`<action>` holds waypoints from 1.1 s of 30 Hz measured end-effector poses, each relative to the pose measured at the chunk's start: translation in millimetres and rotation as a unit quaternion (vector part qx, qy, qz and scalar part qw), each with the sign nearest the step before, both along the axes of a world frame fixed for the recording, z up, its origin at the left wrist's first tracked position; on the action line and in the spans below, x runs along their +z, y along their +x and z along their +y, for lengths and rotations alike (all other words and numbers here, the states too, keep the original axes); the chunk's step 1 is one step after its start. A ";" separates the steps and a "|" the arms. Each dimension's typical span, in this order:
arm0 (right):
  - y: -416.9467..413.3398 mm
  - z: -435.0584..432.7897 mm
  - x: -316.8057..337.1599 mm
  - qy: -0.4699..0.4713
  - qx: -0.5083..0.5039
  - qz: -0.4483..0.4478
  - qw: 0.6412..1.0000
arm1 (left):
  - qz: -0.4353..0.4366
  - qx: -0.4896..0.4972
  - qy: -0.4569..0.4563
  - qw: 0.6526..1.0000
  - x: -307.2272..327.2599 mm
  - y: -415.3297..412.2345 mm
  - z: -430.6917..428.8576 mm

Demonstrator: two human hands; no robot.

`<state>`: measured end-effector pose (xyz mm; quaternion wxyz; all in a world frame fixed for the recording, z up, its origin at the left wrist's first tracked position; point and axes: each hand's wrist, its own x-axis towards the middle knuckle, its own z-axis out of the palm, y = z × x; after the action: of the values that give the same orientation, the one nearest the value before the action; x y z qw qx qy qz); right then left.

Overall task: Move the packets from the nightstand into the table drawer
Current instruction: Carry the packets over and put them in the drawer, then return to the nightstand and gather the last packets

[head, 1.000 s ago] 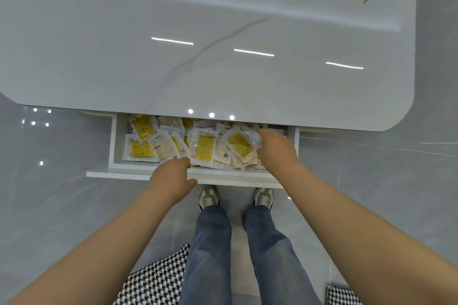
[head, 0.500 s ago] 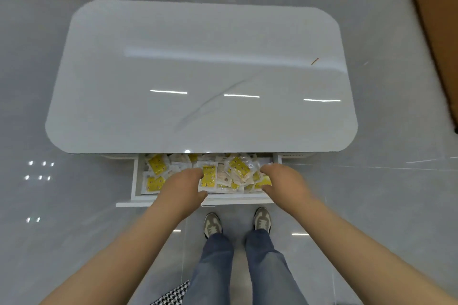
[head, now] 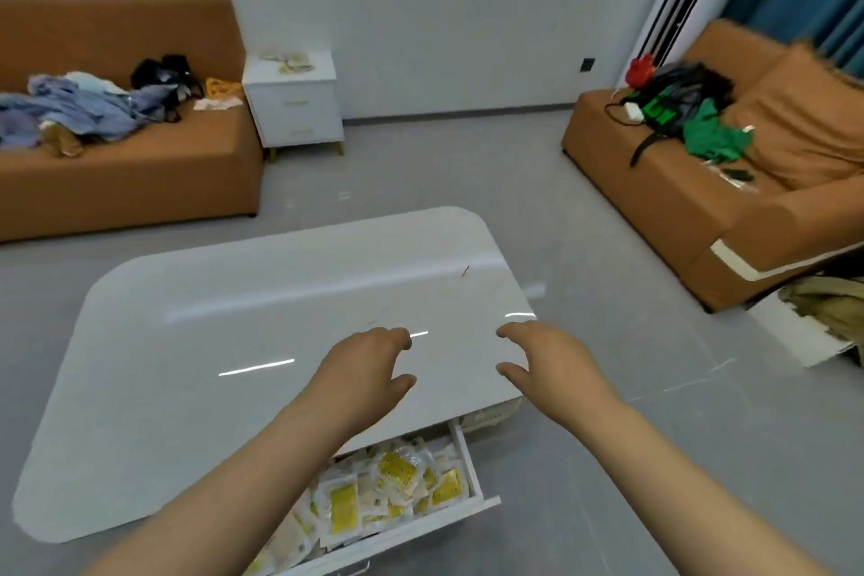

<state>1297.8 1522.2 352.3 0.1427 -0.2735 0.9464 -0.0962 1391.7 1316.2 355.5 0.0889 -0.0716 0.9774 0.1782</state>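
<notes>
**Hands out of drawer, view lifted to room**

Since the frame half a second back, both hands have left the drawer and now hang above the glossy white rounded-corner table top [head: 234,365]; the view has swung up from straight down to take in the room.

Left hand [head: 362,372]: empty, fingers loosely spread and curled downward, thumb apart from the rest. It holds nothing. Right hand [head: 544,365]: also empty, fingers spread wide, thumb pointing left toward the other hand. The two hands are near each other but apart, both over the near right part of the table top.

The white table drawer [head: 467,458] stands pulled out at the near edge of the table, below the left forearm. It is filled with clear plastic packets with yellow labels [head: 397,472], piled loosely and overlapping.

Far left of centre, against the wall, stands the small white two-drawer nightstand [head: 294,108]. A few pale packets [head: 290,59] lie on its top; blurred, count cannot be told.

An orange-brown sofa [head: 140,173] just left of the nightstand carries a heap of blue and dark clothes [head: 84,103]. A second orange-brown sofa [head: 701,201] at far right carries a green garment [head: 710,136] and dark items.
</notes>
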 end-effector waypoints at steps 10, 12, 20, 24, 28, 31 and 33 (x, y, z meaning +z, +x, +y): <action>-49.5 144.8 123.8 -0.092 -0.083 0.155 0.980 | 0.162 -0.101 -0.044 0.981 121.4 -88.7 128.1; -57.8 181.0 145.6 -0.091 -0.089 0.183 0.975 | 0.190 -0.120 -0.057 0.973 144.1 -104.8 159.1; -92.7 306.5 228.8 -0.092 -0.126 0.288 0.945 | 0.288 -0.180 -0.068 0.938 217.7 -166.4 271.8; -107.0 350.6 248.7 -0.118 -0.158 0.314 0.929 | 0.314 -0.189 -0.067 0.928 236.4 -192.3 311.5; -127.5 381.1 255.0 -0.125 -0.181 0.328 0.919 | 0.319 -0.198 -0.063 0.925 246.3 -221.1 342.0; -148.8 394.2 255.4 -0.123 -0.192 0.331 0.916 | 0.330 -0.208 -0.052 0.919 250.8 -248.8 357.6; -167.6 399.1 255.4 -0.119 -0.194 0.331 0.916 | 0.337 -0.214 -0.043 0.916 251.5 -270.2 364.3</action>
<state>1130.2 1921.3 607.8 -0.2335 -0.1156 0.9555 -0.1383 1121.5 1680.6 607.0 -0.2130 0.1995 0.9481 0.1262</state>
